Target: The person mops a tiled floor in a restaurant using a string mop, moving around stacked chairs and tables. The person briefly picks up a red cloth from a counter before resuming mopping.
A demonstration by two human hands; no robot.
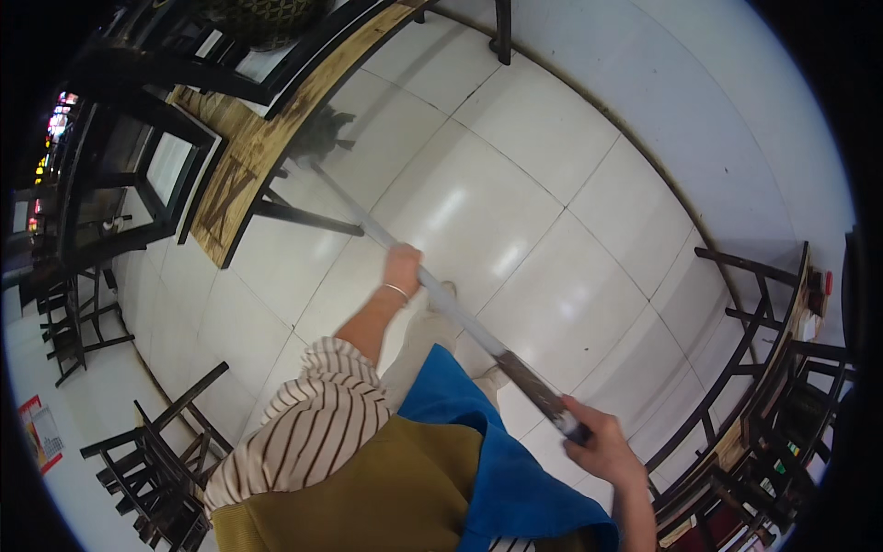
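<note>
A mop with a long grey pole (469, 324) runs diagonally across the view. My left hand (402, 265) is wrapped around the middle of the pole, a bracelet on its wrist. At the lower right, my right hand (599, 441) grips the dark end of the handle, below a worn brown section (530, 383). The dark mop head (324, 134) is blurred and rests on the white tiled floor (483, 200). Part of it is hidden by the edge of a wooden table (238, 190).
Upturned dark wooden stools (162, 179) stand on the table, whose leg (310, 217) slants to the floor. More stools (155, 462) are stacked at the lower left. Another table (735, 441) with stools lines the right side. A pale wall (697, 103) bounds the floor at upper right.
</note>
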